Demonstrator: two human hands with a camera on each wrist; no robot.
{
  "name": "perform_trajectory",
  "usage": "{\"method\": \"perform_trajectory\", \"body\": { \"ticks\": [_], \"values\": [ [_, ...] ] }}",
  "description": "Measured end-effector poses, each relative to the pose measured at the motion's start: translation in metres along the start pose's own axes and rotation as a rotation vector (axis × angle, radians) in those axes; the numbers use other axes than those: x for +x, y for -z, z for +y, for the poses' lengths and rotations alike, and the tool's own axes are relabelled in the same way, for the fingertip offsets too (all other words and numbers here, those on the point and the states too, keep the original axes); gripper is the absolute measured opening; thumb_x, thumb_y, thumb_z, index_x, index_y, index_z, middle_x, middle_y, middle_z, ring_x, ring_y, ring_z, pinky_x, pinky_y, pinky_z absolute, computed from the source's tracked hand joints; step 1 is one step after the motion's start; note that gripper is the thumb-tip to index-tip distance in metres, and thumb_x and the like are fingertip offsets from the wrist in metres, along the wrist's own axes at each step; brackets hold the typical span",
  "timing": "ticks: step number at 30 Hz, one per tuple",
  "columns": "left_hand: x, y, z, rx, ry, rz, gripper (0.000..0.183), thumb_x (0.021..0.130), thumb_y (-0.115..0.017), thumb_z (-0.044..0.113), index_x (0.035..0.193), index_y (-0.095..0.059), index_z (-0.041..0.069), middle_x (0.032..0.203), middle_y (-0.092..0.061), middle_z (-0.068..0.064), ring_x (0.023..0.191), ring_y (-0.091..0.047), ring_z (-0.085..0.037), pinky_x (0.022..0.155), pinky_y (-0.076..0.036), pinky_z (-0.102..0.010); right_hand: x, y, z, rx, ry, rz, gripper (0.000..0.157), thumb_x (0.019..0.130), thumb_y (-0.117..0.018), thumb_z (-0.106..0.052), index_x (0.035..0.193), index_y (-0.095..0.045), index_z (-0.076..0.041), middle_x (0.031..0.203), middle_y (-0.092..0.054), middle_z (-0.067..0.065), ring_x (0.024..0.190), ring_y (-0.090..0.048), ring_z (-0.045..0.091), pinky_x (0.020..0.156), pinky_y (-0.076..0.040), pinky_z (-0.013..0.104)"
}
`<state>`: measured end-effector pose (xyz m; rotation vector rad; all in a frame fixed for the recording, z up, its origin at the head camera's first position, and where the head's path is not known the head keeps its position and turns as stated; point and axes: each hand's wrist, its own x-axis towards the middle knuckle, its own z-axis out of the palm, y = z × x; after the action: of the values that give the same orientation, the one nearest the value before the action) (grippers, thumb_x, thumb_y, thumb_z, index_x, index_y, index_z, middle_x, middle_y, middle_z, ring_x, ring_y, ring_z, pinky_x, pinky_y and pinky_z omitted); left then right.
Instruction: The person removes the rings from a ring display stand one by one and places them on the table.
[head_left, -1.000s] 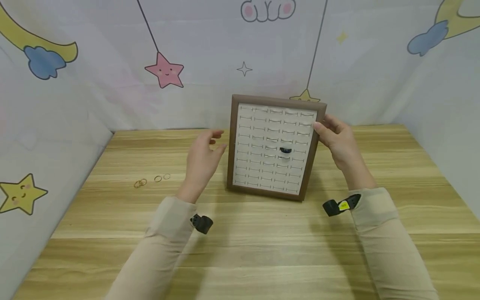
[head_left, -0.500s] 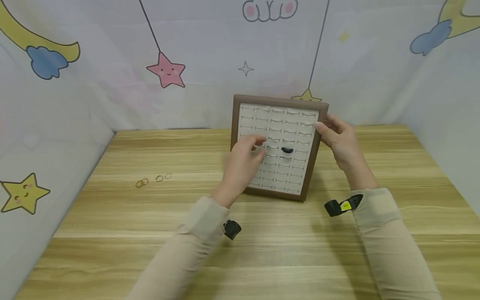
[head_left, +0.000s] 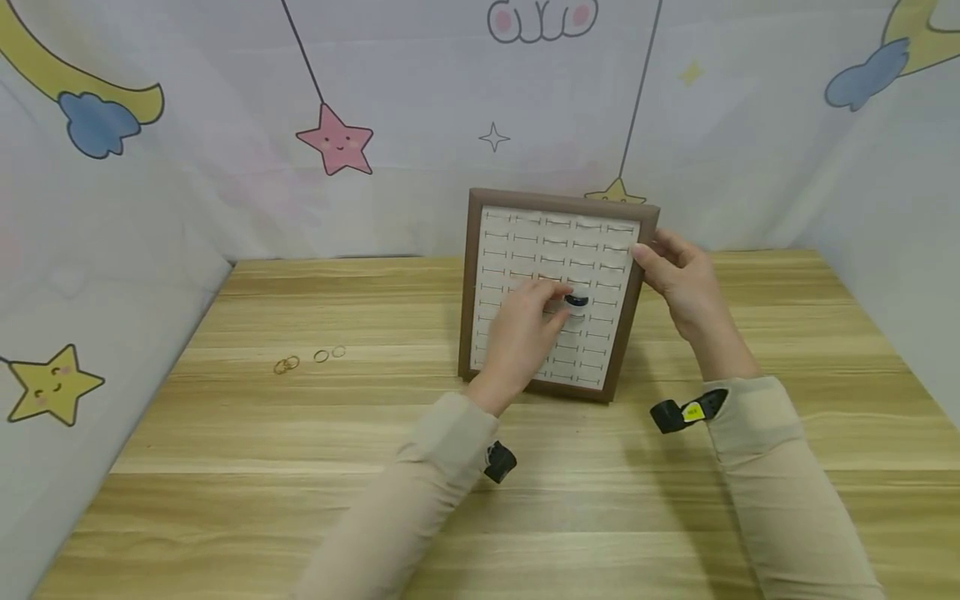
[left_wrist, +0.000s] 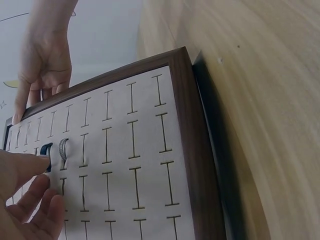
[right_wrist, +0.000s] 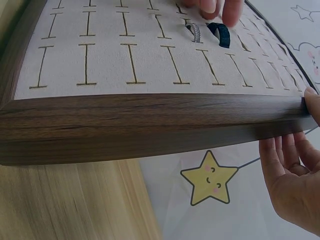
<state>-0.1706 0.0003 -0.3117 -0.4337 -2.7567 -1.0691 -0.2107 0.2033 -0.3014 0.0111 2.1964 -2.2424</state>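
Note:
A brown-framed ring display board (head_left: 558, 367) with a white slotted pad stands tilted back on the table. My right hand (head_left: 678, 287) grips its upper right edge, thumb in front and fingers behind. Set in the pad's slots are a dark ring (head_left: 577, 300) and, beside it, a silver textured ring (left_wrist: 63, 150). My left hand (head_left: 525, 333) is in front of the pad with fingers bent and the thumb apart. In the left wrist view, a fingertip meets the dark ring (left_wrist: 46, 156), with no clear pinch around it. The left hand covers part of the slots.
Several thin gold-coloured rings (head_left: 287, 364) lie on the wooden table (head_left: 225, 500) at the left, two of them overlapping. A printed cloth backdrop (head_left: 412, 100) hangs behind and at both sides.
My left hand has moved rightward from beside the board's left edge across the pad to the dark ring. My right hand keeps its grip, and the board stays in place.

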Motion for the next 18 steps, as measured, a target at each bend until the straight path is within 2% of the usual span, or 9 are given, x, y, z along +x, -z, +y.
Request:
{"method": "perform_trajectory", "body": {
  "ticks": [4, 11, 18],
  "values": [
    [0.0003, -0.0040, 0.0023, 0.034, -0.015, 0.023, 0.025, 0.089, -0.067, 0.018, 0.114, -0.068, 0.016, 0.107, -0.066, 0.001, 0.100, -0.061, -0.014, 0.080, -0.052, -0.023, 0.0004, 0.0002, 0.0010, 0.003, 0.011, -0.003, 0.073, 0.091, -0.065, -0.028, 0.148, -0.030, -0.001, 0.109, -0.051, -0.008, 0.103, -0.051, 0.003, 0.091, -0.045, 0.018],
    [0.0013, -0.0102, 0.0062, 0.133, -0.021, 0.041, 0.021, 0.090, -0.066, 0.026, 0.110, -0.068, 0.019, 0.106, -0.065, 0.003, 0.096, -0.060, -0.011, 0.072, -0.052, -0.021, 0.0010, 0.0009, 0.0013, 0.004, 0.013, -0.003, 0.072, 0.091, -0.064, -0.028, 0.148, -0.030, -0.001, 0.108, -0.051, -0.008, 0.103, -0.050, 0.003, 0.094, -0.045, 0.019],
    [0.0012, -0.0106, 0.0081, 0.168, -0.008, 0.019, 0.019, 0.091, -0.065, 0.029, 0.107, -0.067, 0.019, 0.105, -0.062, 0.003, 0.094, -0.058, -0.013, 0.070, -0.050, -0.023, 0.0019, 0.0005, 0.0023, 0.015, 0.022, -0.004, 0.069, 0.091, -0.065, -0.026, 0.146, -0.034, -0.001, 0.106, -0.052, -0.007, 0.100, -0.052, 0.004, 0.083, -0.046, 0.012]
  ]
}}
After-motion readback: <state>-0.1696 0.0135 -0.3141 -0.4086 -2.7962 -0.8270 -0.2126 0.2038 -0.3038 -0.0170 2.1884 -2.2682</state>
